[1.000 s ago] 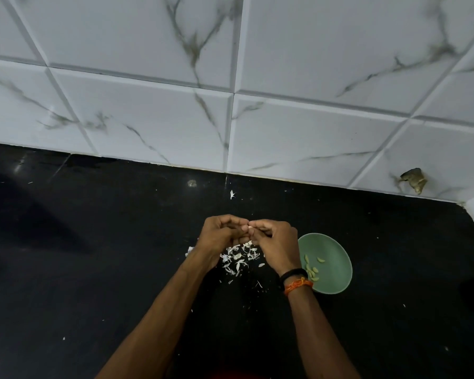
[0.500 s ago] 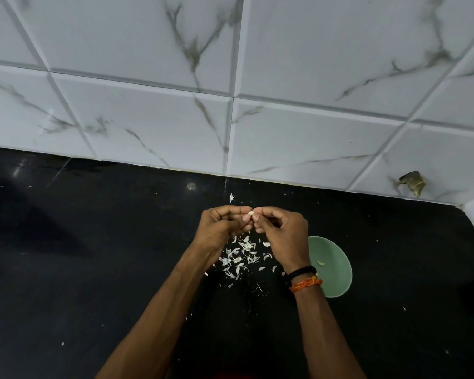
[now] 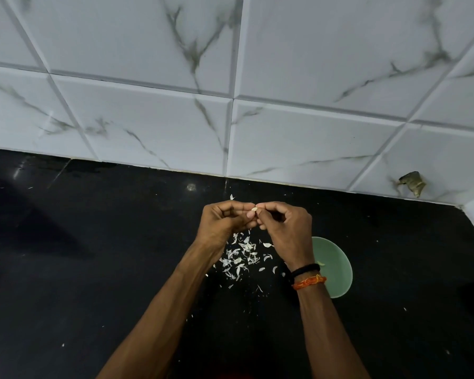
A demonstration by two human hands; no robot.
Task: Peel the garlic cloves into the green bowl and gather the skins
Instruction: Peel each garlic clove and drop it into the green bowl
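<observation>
Both hands have risen slightly toward the tiled wall since a second ago, covering more of the round pale-green bowl (image 3: 337, 272). Left hand (image 3: 225, 221) and right hand (image 3: 286, 228) pinch one small cream garlic clove (image 3: 254, 209) between their fingertips, above the scattered white papery skins (image 3: 240, 258) on the black countertop (image 3: 93, 269). Light, firm and probably slick once bared, it likely wants holding at its ends.

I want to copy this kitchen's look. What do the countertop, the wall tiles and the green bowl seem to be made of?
Countertop: looks like polished black stone, perhaps granite; dark with faint speckle and glare spots.
Wall tiles: glossy white marble-look ceramic, probably; grey veins, bevelled edges.
Green bowl: smooth matte pale green, plastic or melamine; hard to tell.
</observation>
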